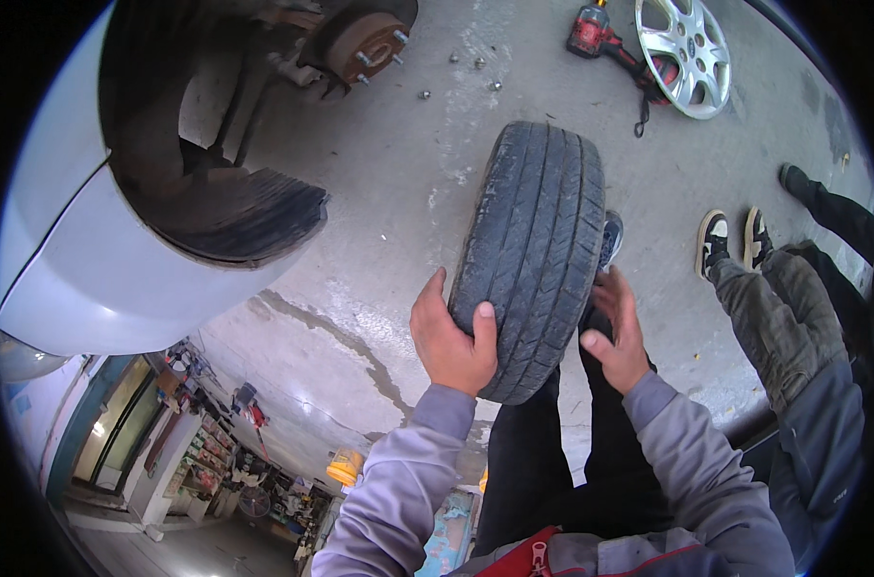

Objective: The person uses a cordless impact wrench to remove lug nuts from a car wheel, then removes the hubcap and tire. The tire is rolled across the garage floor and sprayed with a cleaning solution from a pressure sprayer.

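Observation:
A black tyre (pixel 533 240) with worn tread stands upright on the concrete in front of me, tread towards me and leaning slightly. My left hand (pixel 453 341) grips its near left edge, with the thumb on the tread and the fingers along the sidewall. At the right edge is my right hand (pixel 622 332), its fingers and thumb apart; whether the fingertips touch the sidewall is hard to tell. To the far left, a rusty wheel hub (pixel 365 53) with bare studs shows in the wheel arch of a light-coloured car (pixel 168 260).
Several loose lug nuts (pixel 479 63) lie beyond the tyre. A red and black impact wrench (pixel 600 38) and a silver wheel cover (pixel 687 58) are at the far right. People stand at the right; one wears grey trousers (pixel 788 308). Shelves (pixel 201 457) and a yellow container (pixel 344 467) are lower left.

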The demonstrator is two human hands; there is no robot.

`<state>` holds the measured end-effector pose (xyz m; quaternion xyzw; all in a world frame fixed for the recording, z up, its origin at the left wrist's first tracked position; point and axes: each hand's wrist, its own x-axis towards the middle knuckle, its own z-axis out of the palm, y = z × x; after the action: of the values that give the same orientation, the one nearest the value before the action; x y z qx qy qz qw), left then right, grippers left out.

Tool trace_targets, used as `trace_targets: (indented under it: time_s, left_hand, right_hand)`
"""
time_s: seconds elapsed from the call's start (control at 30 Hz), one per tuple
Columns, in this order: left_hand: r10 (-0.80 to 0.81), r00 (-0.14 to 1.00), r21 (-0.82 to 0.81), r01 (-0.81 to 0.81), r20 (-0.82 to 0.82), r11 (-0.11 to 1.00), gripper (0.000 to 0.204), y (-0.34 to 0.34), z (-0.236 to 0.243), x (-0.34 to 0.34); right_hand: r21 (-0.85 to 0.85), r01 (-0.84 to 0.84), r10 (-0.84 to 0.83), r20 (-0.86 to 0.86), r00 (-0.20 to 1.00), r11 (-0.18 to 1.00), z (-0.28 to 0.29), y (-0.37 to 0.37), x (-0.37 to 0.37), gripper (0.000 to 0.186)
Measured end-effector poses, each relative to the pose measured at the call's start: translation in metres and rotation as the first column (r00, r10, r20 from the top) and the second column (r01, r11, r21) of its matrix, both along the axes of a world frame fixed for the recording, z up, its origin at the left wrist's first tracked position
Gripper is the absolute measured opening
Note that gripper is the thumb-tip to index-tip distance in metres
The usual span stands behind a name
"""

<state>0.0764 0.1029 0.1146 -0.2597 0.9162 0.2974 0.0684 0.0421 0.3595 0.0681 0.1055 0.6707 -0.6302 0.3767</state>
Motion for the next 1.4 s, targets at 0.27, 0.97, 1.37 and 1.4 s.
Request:
trace_targets:
  time_s: [0.27,0.97,1.37,1.4]
  left_hand:
    - [-0.028,1.0,0.013,0.028,-0.003,1.0,0.074,-0.018,-0.002,0.037]
    - [-0.042,0.999,0.058,0.041,0.004,0.997,0.087,-0.027,-0.006,0.135]
    - [-0.01,1.0,0.092,0.013,-0.026,0.996,0.097,-0.033,-0.009,0.18]
    - [-0.007,1.0,0.093,0.009,-0.027,0.996,0.098,-0.034,-0.01,0.185]
  right_hand:
    - [0.153,0.072,-0.05,-0.143,0.988,0.986,0.006,-0.038,-0.028,0.113]
    - [0.04,-0.006,0.011,-0.119,0.993,0.999,0.007,-0.061,0.039,0.12]
    - [0.016,-0.115,0.116,-0.046,0.992,0.993,0.017,-0.06,0.078,0.123]
    - [0.005,-0.113,0.113,-0.038,0.993,0.994,0.018,-0.061,0.081,0.123]
